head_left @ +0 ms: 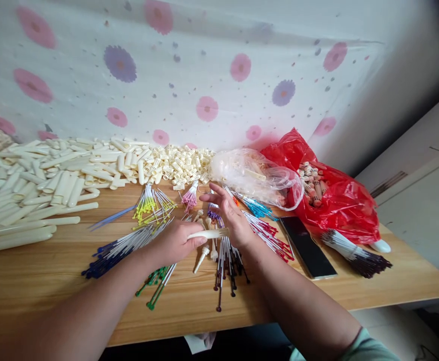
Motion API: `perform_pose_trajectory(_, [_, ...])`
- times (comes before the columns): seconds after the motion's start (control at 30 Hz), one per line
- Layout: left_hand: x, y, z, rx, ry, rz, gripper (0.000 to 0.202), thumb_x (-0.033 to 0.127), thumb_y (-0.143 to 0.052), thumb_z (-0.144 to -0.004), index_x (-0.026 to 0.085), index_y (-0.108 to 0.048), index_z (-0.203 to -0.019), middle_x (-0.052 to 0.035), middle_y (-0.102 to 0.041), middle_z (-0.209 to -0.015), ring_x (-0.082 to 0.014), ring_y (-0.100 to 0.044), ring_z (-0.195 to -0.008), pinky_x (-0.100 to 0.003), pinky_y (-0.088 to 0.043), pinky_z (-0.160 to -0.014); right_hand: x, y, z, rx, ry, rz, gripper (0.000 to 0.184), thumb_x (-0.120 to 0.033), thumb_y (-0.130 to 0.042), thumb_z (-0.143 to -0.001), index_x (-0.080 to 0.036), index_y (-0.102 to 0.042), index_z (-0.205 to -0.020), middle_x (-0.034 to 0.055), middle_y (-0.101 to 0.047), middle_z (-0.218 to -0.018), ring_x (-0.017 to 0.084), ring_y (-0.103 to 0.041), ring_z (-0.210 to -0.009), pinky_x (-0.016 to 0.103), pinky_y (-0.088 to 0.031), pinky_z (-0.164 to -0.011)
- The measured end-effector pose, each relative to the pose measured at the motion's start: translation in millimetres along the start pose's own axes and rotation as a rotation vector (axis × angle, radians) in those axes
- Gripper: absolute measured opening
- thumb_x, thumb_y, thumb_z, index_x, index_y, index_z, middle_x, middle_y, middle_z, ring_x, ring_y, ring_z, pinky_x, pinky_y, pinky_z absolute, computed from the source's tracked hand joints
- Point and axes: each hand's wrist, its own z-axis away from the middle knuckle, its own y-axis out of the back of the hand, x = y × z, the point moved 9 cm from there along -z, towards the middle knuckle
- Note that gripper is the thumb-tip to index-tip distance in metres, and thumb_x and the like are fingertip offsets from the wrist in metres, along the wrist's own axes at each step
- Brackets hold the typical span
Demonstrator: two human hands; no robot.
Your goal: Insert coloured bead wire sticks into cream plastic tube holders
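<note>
My left hand (177,241) is closed around a cream plastic pen barrel (210,233), held level with its slotted end to the right. My right hand (237,220) is open, fingers apart, with its palm facing that slotted end; whether they touch I cannot tell. Below the barrel lie a few cream nozzle-shaped pieces (202,258). Around both hands thin white pen refills fan out, with blue tips (104,258), green tips (155,296), dark brown tips (225,286), red tips (275,240), yellow tips (144,208) and light blue tips (259,206).
Cream tubes (68,188) heap at the left, with short slotted pieces (181,163) beside them. A clear bag (249,173) and a red bag (349,200) of small parts stand back right. Nearer lie a black flat phone-like slab (309,250) and a refill bundle (354,253).
</note>
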Motion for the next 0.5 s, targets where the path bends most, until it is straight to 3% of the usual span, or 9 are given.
perform_pose_trajectory(0.13, [-4.3, -1.0, -0.1, 0.020, 0.057, 0.056, 0.021, 0.034, -0.049, -0.086, 0.017, -0.061, -0.079, 0.0008, -0.059, -0.068, -0.0129, -0.051, -0.063, -0.025, -0.035, -0.059, 0.6, 2.1, -0.5, 0.026, -0.035, -0.064, 0.047, -0.034, -0.004, -0.097, -0.024, -0.013, -0.142, 0.0108, -0.050, -0.128, 0.020, -0.046, -0.121, 0.038, -0.044, -0.091])
perform_pose_trajectory(0.3, [3.7, 1.9, 2.0, 0.029, 0.073, 0.090, 0.024, 0.033, -0.048, -0.086, 0.017, -0.059, -0.073, 0.0033, -0.052, -0.061, -0.0111, -0.047, -0.059, -0.022, -0.034, -0.055, 0.9, -0.7, -0.8, 0.003, -0.019, -0.098, 0.047, -0.033, 0.000, -0.097, -0.023, -0.015, -0.140, 0.0119, -0.048, -0.131, 0.019, -0.048, -0.120, 0.034, -0.045, -0.088])
perform_pose_trajectory(0.5, [-1.2, 2.5, 1.4, -0.013, 0.087, 0.049, 0.024, 0.032, -0.049, -0.085, 0.017, -0.059, -0.071, 0.0023, -0.054, -0.062, -0.0118, -0.048, -0.059, -0.023, -0.033, -0.055, -3.2, -4.8, -0.2, -0.028, 0.020, -0.127, 0.048, -0.045, -0.016, -0.097, -0.022, -0.024, -0.138, 0.0108, -0.053, -0.124, 0.020, -0.050, -0.117, 0.037, -0.042, -0.093])
